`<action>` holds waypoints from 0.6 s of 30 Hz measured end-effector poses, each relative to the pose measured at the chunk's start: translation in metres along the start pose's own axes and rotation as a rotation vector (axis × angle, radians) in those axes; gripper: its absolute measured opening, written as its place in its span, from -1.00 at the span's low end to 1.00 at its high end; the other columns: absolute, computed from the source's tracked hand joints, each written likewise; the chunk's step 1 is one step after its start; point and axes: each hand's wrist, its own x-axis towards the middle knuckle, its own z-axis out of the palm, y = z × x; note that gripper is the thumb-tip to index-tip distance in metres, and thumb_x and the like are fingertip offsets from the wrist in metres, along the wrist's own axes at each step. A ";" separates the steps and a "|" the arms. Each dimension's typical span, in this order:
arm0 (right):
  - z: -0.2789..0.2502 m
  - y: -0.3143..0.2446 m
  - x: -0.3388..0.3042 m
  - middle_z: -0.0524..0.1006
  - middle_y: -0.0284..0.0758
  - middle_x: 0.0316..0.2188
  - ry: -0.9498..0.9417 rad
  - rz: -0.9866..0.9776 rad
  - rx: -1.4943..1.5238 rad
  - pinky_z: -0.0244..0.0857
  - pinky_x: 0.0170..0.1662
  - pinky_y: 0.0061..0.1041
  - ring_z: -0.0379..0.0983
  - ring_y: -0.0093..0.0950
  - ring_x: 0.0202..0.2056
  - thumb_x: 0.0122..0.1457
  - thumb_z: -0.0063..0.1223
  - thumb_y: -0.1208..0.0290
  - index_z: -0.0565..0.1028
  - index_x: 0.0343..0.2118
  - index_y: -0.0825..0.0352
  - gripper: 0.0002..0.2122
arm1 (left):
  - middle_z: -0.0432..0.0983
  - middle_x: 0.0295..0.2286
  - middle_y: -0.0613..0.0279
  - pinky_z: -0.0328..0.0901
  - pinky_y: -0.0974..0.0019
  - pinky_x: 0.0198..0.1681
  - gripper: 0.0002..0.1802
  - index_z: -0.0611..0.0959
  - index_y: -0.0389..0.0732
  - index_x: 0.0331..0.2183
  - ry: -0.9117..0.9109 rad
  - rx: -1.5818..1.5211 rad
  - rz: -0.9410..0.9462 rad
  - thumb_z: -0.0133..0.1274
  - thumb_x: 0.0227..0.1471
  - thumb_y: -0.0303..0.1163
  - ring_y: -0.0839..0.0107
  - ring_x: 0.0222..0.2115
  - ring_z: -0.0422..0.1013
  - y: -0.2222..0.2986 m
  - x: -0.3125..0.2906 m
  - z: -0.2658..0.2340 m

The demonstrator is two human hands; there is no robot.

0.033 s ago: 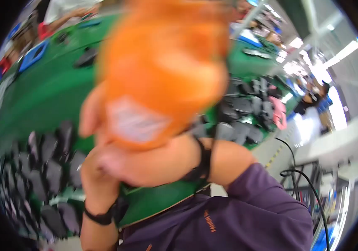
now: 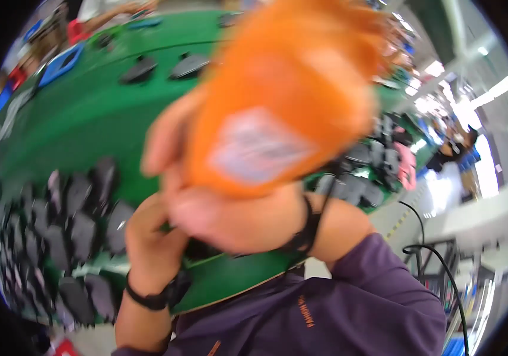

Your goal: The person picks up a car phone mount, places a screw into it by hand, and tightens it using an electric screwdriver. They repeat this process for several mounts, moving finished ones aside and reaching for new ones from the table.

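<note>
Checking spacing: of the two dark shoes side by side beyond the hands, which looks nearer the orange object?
The right shoe; in view, the left shoe lies farther from the orange object.

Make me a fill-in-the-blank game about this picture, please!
1. The blurred, rounded orange object has a ____ label.
2. The broad, flat tabletop is coloured ____.
3. The person's bare right hand has a ____ strap at its wrist.
4. Pink, sole-shaped items lie toward the picture's ____ side.

Missing words: white; green; black; right.

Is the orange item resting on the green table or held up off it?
Held up: the orange item looms large before the green table, its lower end in the right hand.
</note>
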 end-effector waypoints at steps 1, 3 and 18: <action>0.000 0.002 -0.002 0.52 -0.40 -0.32 0.046 0.005 0.060 0.38 -0.26 -0.56 0.45 -0.64 -0.37 -0.02 0.23 0.56 0.46 -0.19 0.35 -0.70 | 0.59 -0.39 0.07 0.38 0.20 -0.26 -0.80 0.66 -0.29 -0.42 -0.016 -0.003 0.044 0.28 -0.23 -0.60 0.11 -0.36 0.51 -0.007 0.001 0.001; 0.006 0.010 0.002 0.48 -0.37 -0.47 0.002 0.006 0.104 0.41 -0.36 -0.45 0.44 -0.54 -0.49 0.07 0.19 0.39 0.41 -0.13 0.37 -0.67 | 0.59 -0.35 0.09 0.39 0.22 -0.23 -0.70 0.68 -0.27 -0.38 -0.027 0.008 0.050 0.34 -0.31 -0.63 0.11 -0.31 0.51 -0.018 -0.009 -0.011; 0.000 0.071 0.042 0.36 -0.40 -0.62 0.093 -0.053 -0.032 0.31 -0.39 -0.38 0.31 -0.52 -0.61 0.23 -0.05 0.18 0.35 -0.09 0.33 -0.67 | 0.51 -0.11 -0.21 0.32 0.11 0.07 -0.37 0.50 -0.44 0.04 0.081 0.058 -0.364 0.28 -0.03 -0.34 -0.08 -0.06 0.45 -0.050 -0.007 0.005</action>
